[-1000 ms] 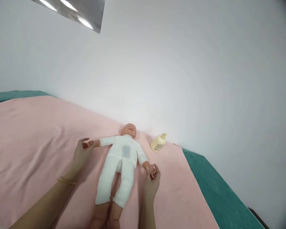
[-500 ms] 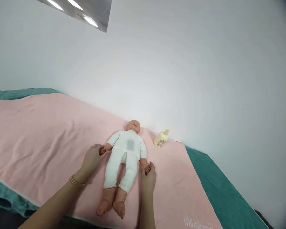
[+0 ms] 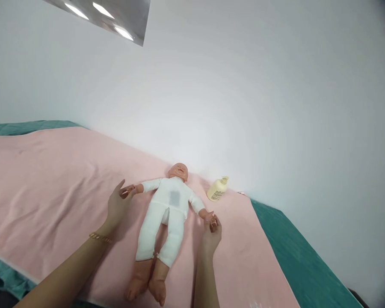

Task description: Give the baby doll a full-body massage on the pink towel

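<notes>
A baby doll with a white cloth body lies on its back, head toward the wall and bare feet toward me. Its arms are spread out to both sides. On the left, my left hand, with a gold bracelet at the wrist, pinches the doll's hand between thumb and fingers. Over on the right, my right hand grips the doll's other hand in the same way. A pale yellow pump bottle stands just beyond my right hand, beside the doll's head.
Under the doll spreads a pink blanket with a few creases. Green quilted cloth shows past its edges. A white wall rises right behind the doll and the bottle. A shiny panel is fixed high on the wall.
Both my hands have moved outward and slightly away from me, drawing the doll's arms wider apart from its body. The bottle stays in place.
</notes>
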The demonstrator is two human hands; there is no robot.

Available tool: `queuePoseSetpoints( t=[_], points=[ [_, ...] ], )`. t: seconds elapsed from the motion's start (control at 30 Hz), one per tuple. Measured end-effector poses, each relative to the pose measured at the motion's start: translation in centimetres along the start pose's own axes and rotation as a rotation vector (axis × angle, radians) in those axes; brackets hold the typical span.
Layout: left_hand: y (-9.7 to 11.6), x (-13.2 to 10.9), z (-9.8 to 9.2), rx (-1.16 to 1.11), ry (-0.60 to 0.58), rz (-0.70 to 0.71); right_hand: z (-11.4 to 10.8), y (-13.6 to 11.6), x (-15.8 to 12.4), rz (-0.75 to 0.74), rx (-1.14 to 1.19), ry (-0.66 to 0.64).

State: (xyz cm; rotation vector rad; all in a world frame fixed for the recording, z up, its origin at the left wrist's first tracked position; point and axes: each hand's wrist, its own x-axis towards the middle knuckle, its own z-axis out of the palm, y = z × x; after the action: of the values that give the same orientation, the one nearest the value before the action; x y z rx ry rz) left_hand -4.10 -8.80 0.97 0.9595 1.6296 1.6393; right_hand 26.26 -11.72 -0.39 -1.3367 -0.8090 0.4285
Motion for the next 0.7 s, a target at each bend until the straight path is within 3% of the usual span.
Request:
queuePoseSetpoints(
  t=[0.1, 0.27, 0.47, 0.7],
  points=[
    [1.0, 1.2, 1.4, -0.178, 0.109, 0.04, 1.3, -0.5, 2.1, 0.036, 0.085, 0.093],
    [2.3, 3.5, 4.4, -0.302, 0.196, 0.226, 3.7, -0.8, 6.6, -0.048, 0.237, 0.043],
    [2.7, 7.1, 8.4, -0.278, -0.009, 0.274, 6.7, 0.0, 12.3, -0.017, 0.339, -0.136],
    [2.8, 13.2, 11.3, -0.435, -0.275, 0.067, 10.3, 1.6, 16.8, 0.068, 0.334, -0.35]
  ],
)
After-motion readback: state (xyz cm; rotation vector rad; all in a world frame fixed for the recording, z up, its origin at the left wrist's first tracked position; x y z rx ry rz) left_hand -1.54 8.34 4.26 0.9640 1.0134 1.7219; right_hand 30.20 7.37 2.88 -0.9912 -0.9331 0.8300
